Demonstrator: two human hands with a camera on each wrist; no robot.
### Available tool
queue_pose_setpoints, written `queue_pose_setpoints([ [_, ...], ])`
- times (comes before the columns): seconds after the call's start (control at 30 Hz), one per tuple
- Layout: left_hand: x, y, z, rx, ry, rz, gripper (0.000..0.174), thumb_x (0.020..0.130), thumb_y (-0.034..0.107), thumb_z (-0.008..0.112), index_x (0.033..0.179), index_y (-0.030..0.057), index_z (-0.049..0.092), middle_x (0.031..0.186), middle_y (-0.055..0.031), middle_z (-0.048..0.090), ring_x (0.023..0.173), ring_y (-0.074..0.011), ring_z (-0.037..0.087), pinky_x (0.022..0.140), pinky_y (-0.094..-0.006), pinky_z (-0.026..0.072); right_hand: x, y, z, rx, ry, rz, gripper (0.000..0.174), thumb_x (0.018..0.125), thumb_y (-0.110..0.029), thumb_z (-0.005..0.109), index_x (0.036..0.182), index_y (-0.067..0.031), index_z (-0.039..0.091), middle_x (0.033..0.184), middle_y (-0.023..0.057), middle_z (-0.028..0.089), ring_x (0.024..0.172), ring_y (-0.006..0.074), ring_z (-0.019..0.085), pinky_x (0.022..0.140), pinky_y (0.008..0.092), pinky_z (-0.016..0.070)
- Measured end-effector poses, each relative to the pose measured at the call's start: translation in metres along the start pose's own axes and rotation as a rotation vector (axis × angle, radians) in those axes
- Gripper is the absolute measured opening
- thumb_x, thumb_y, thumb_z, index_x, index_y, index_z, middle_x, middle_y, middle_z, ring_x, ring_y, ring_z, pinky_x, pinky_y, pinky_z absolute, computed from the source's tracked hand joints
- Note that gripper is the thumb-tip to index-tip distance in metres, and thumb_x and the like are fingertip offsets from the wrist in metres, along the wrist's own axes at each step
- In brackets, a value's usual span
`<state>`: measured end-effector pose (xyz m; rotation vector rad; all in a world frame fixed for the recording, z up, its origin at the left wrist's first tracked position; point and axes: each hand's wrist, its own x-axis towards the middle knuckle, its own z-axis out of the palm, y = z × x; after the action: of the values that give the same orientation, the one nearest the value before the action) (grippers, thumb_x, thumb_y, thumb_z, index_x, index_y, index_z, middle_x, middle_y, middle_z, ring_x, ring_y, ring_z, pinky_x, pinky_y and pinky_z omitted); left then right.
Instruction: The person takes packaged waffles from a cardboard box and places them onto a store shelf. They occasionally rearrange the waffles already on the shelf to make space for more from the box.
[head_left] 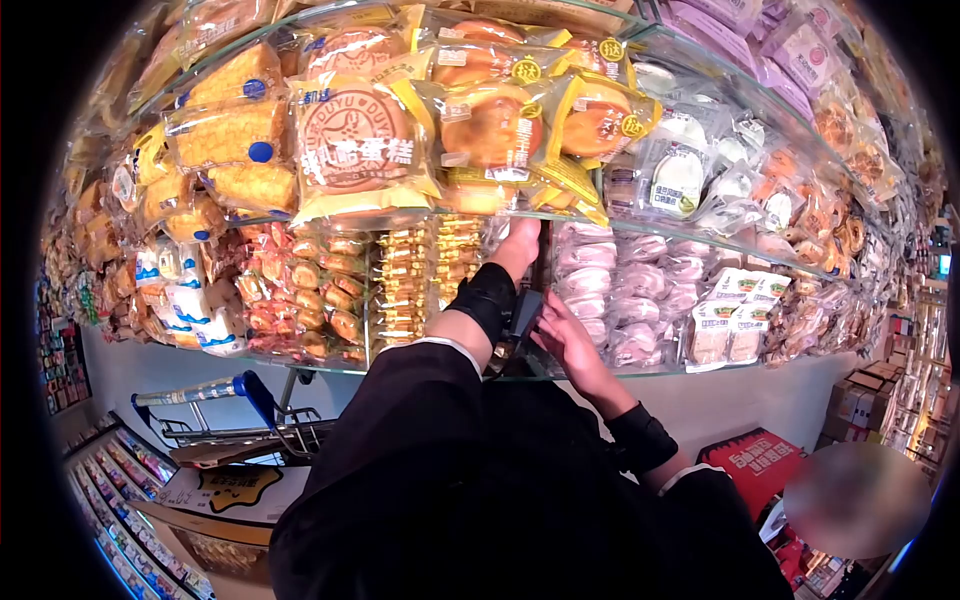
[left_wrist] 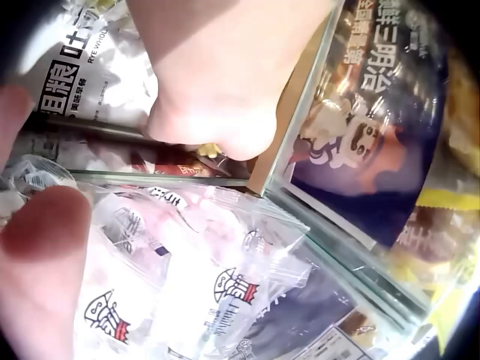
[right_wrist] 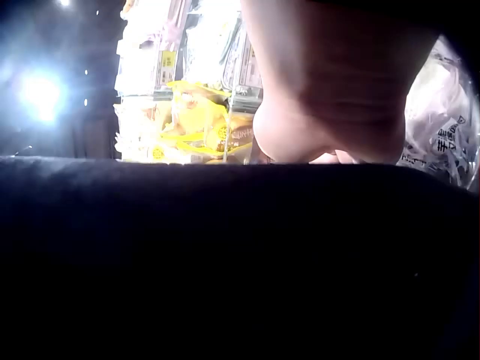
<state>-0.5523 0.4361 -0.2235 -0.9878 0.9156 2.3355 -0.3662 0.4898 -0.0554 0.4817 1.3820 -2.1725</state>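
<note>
In the head view my left hand [head_left: 518, 245] reaches into the lower shelf row, in the gap between gold-wrapped packs [head_left: 402, 270] and pink-white wrapped packs [head_left: 584, 275]. Its fingers are hidden below the upper shelf's edge. The left wrist view shows the heel of this hand above clear wrappers with black print [left_wrist: 217, 289], and a fingertip [left_wrist: 49, 247] intrudes at the left edge. Beside a dark device [head_left: 520, 318] at my left wrist, my right hand [head_left: 568, 345] has its fingers loosely extended. A dark sleeve [right_wrist: 240, 247] covers the lower right wrist view.
Yellow-edged bread packs [head_left: 490, 125] and a round cake pack [head_left: 355, 145] fill the upper shelf above the glass edge. At lower left stands a shopping cart [head_left: 195, 395] near a cardboard box [head_left: 225, 495]. A red printed box [head_left: 750, 455] lies at lower right.
</note>
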Motion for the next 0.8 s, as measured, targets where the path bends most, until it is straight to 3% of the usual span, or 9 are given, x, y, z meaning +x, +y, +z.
queue_pose_setpoints([
  [0.17,0.013,-0.003,-0.002,0.145,0.092,0.096,0.018,0.087,0.020,0.050,0.103,0.0115,0.055,0.089,-0.0068,0.058,0.077,-0.0214,0.055,0.056,-0.0390,0.0448,-0.022,-0.009,-0.004,-0.050,-0.103,-0.005,0.057,0.094,-0.021,0.035,0.143,-0.0053,0.010,0.142,0.0098,0.029,0.128,0.0207,0.033,0.104,0.0357,0.0275],
  [0.2,0.038,-0.010,-0.013,0.269,0.182,0.150,0.010,0.085,0.020,0.052,0.091,0.0124,0.055,0.073,-0.0057,0.055,0.059,-0.0199,0.050,0.045,-0.0371,0.0357,-0.027,-0.011,-0.005,-0.049,-0.102,0.012,0.057,0.094,-0.021,0.035,0.143,-0.0053,0.010,0.142,0.0114,0.027,0.128,0.0220,0.032,0.104,0.0360,0.0278],
  [0.37,0.033,-0.005,-0.021,0.368,0.128,0.247,0.020,0.088,0.031,0.049,0.077,0.0142,0.048,0.051,-0.0025,0.040,0.041,-0.0165,0.036,0.038,-0.0329,0.0256,-0.035,-0.010,-0.020,-0.028,-0.161,0.015,0.052,0.095,-0.015,0.036,0.142,-0.0070,0.016,0.139,0.0156,0.032,0.126,0.0229,0.036,0.102,0.0337,0.0299],
  [0.43,-0.041,0.030,0.000,0.224,0.042,-0.106,0.029,0.091,0.039,0.043,0.081,0.0119,0.046,0.053,-0.0024,0.040,0.043,-0.0155,0.035,0.038,-0.0310,0.0268,-0.034,-0.008,-0.025,-0.030,-0.207,0.034,0.050,0.095,-0.015,0.036,0.141,-0.0058,0.019,0.138,0.0160,0.034,0.125,0.0229,0.037,0.102,0.0331,0.0305],
  [0.47,-0.004,0.023,-0.045,0.180,-0.187,-0.266,0.054,0.084,0.050,0.053,0.106,0.0005,0.047,0.080,-0.0130,0.056,0.070,-0.0210,0.055,0.056,-0.0364,0.0457,-0.033,-0.008,-0.026,-0.025,-0.238,0.050,0.049,0.095,-0.015,0.036,0.140,-0.0046,0.022,0.136,0.0164,0.037,0.124,0.0228,0.038,0.102,0.0326,0.0310],
  [0.5,-0.085,0.039,-0.014,0.324,-0.015,-0.135,0.060,0.085,0.052,0.052,0.111,-0.0011,0.043,0.081,-0.0117,0.056,0.069,-0.0172,0.057,0.058,-0.0320,0.0469,-0.032,-0.008,-0.025,-0.030,-0.270,0.067,0.049,0.095,-0.015,0.036,0.140,-0.0046,0.022,0.136,0.0164,0.037,0.124,0.0228,0.038,0.102,0.0326,0.0310],
  [0.57,-0.172,0.058,-0.028,0.343,-0.216,-0.047,0.057,0.090,0.040,0.050,0.123,-0.0044,0.036,0.101,-0.0137,0.057,0.094,-0.0219,0.057,0.079,-0.0344,0.0473,-0.028,-0.008,-0.019,-0.132,-0.394,0.074,0.046,0.096,-0.016,0.031,0.139,-0.0019,0.023,0.136,0.0171,0.038,0.124,0.0243,0.040,0.103,0.0343,0.0306],
  [0.63,-0.263,0.073,-0.043,0.426,-0.169,0.055,0.045,0.091,0.031,0.051,0.121,-0.0019,0.044,0.124,-0.0144,0.051,0.112,-0.0231,0.051,0.092,-0.0329,0.0428,-0.020,-0.003,-0.003,-0.110,-0.459,0.098,0.041,0.096,-0.015,0.031,0.135,-0.0006,0.031,0.131,0.0157,0.043,0.119,0.0230,0.045,0.100,0.0329,0.0347],
  [0.8,-0.461,0.077,-0.083,0.473,-0.012,0.505,0.043,0.094,0.013,0.043,0.133,-0.0026,0.034,0.125,-0.0154,0.050,0.116,-0.0211,0.049,0.098,-0.0316,0.0379,0.009,0.000,0.077,-0.193,-0.687,0.167,0.036,0.094,-0.014,0.035,0.126,0.0026,0.040,0.114,0.0157,0.055,0.103,0.0217,0.056,0.087,0.0307,0.0442],
])
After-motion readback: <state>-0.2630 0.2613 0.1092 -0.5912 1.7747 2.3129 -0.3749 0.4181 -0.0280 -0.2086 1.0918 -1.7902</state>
